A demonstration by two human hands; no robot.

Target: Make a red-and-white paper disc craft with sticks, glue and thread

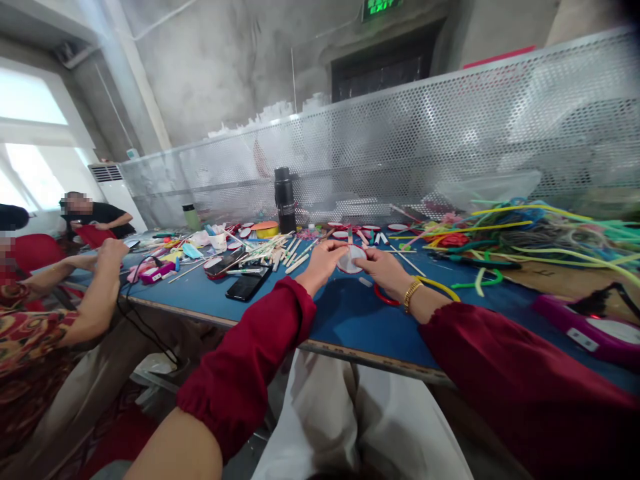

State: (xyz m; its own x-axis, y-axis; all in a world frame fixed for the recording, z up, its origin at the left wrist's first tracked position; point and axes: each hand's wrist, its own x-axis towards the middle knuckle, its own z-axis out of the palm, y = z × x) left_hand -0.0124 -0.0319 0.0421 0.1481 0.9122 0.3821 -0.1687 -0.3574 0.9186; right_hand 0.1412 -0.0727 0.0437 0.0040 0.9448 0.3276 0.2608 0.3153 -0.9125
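Above the blue table, a small round white disc with a red rim is held between my two hands. My left hand pinches its left edge, fingers closed, and my right hand pinches its right edge with thumb and fingertips. A pale flat stick shows just behind the disc; whether it is joined to the disc I cannot tell. Under my right wrist, a curved red piece and a curved yellow piece lie on the table. A small white piece lies below the disc.
Left of my hands lie a black phone and many wooden sticks. Behind stands a black bottle. On the right are a heap of coloured strips and a purple device. A co-worker's arm is at left.
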